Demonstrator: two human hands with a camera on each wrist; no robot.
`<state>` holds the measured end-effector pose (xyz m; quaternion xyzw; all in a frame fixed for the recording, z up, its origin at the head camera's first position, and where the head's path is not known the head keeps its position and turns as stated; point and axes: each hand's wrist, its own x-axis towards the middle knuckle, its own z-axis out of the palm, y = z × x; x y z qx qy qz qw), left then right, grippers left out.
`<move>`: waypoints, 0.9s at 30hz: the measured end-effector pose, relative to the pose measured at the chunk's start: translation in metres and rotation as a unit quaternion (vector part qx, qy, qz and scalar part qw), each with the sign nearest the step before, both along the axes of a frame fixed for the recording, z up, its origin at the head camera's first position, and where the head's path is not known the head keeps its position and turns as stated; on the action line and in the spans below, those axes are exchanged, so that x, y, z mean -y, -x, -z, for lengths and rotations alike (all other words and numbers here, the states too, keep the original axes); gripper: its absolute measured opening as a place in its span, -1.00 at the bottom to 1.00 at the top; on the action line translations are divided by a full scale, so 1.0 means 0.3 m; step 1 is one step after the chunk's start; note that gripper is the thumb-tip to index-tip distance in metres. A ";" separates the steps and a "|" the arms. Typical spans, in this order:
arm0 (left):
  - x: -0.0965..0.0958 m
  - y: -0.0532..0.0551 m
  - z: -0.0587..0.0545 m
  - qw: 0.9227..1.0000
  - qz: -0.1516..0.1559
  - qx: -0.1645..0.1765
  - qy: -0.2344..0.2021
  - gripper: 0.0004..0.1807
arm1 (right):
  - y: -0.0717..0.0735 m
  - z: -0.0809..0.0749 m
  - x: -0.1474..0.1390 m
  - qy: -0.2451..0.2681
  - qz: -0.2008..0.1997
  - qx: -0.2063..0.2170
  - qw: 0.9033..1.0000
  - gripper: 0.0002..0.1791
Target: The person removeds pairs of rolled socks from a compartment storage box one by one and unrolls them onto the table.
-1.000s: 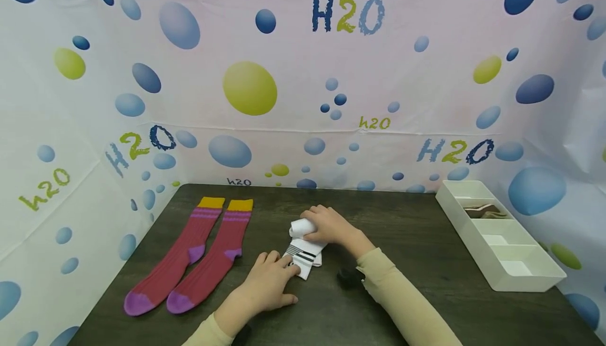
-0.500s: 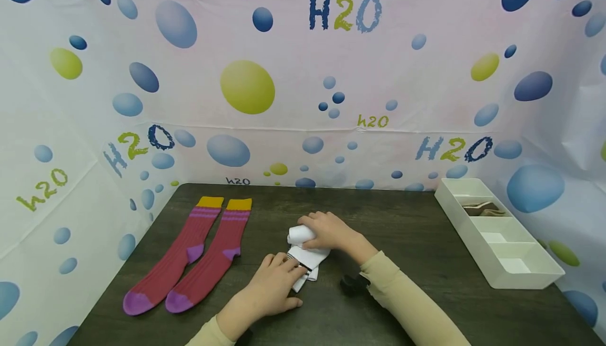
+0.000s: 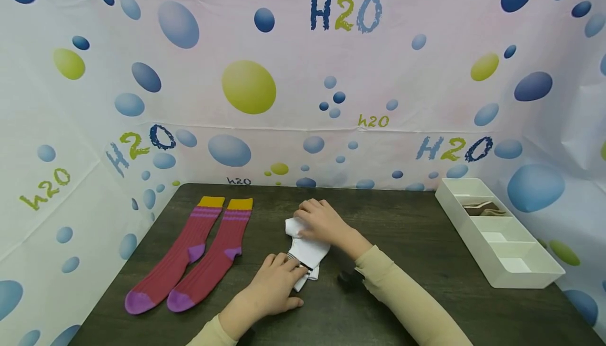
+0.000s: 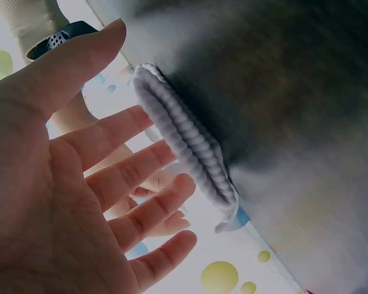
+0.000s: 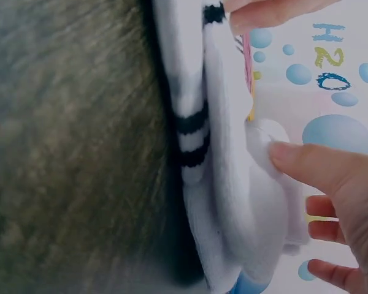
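Note:
A pair of white socks with black stripes (image 3: 310, 251) lies bunched at the middle of the dark table, one layer over another. My right hand (image 3: 324, 223) holds the folded far end, thumb on the near side and fingers curved over the far side. In the right wrist view, that thumb (image 5: 294, 160) touches the white fabric. My left hand (image 3: 274, 283) rests with fingers spread, fingertips on the striped near end. From the left wrist view, its extended fingers (image 4: 144, 165) reach the ribbed sock edge (image 4: 184, 135).
Two red socks (image 3: 218, 251) with purple toes and yellow cuffs lie flat at the left. At the right stands a white divided box (image 3: 492, 277), with folded brown fabric (image 3: 484, 209) in one compartment. A printed sheet hangs behind the table.
The white socks' far end first came toward my left hand, covering most stripes. Since then my right hand has shifted slightly away, and the rolled end looks looser. My left hand has barely moved.

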<state>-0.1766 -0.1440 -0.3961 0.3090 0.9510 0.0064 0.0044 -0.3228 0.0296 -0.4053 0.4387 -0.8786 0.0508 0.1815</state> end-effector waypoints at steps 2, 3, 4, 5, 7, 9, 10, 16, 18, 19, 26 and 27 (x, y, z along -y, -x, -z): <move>-0.001 0.001 0.004 1.000 -0.001 0.000 -0.001 -0.35 | 0.006 0.000 0.005 0.004 0.001 -0.025 1.000 -0.59; -0.002 0.002 0.006 1.000 -0.001 -0.001 -0.001 -0.35 | 0.009 -0.001 0.007 0.006 0.000 -0.033 0.999 -0.63; -0.003 0.003 0.009 1.000 -0.002 -0.001 -0.001 -0.35 | 0.012 -0.001 0.009 0.005 -0.002 -0.040 0.999 -0.67; -0.003 0.004 0.011 1.000 -0.002 -0.001 -0.002 -0.36 | 0.014 0.000 0.010 0.003 -0.007 -0.044 0.999 -0.72; -0.005 0.006 0.015 1.000 -0.003 0.000 -0.001 -0.36 | 0.019 -0.001 0.011 0.002 -0.019 -0.042 0.999 -0.81; -0.007 0.007 0.017 1.000 -0.003 0.000 -0.003 -0.36 | 0.024 -0.002 0.010 -0.004 -0.027 -0.028 0.999 -0.88; -0.007 0.007 0.017 1.000 -0.003 0.000 -0.003 -0.37 | 0.027 -0.003 0.007 -0.008 -0.028 -0.016 0.999 -0.90; -0.009 0.004 0.013 1.000 -0.003 -0.005 -0.002 -0.41 | 0.038 -0.024 -0.017 -0.034 -0.013 0.095 0.995 -0.73; -0.006 -0.001 0.007 1.000 -0.004 -0.011 0.000 -0.43 | 0.038 -0.027 -0.020 -0.037 -0.015 0.114 0.993 -0.69; -0.004 -0.003 0.004 1.000 -0.004 -0.015 0.001 -0.43 | 0.039 -0.027 -0.019 -0.040 -0.017 0.118 0.992 -0.67; 0.005 -0.022 -0.012 1.000 0.001 -0.024 0.015 -0.52 | 0.043 -0.012 -0.009 -0.054 -0.024 0.103 0.993 -0.63; 0.004 -0.025 -0.015 1.000 0.003 -0.023 0.018 -0.53 | 0.044 -0.010 -0.010 -0.054 -0.021 0.103 0.993 -0.62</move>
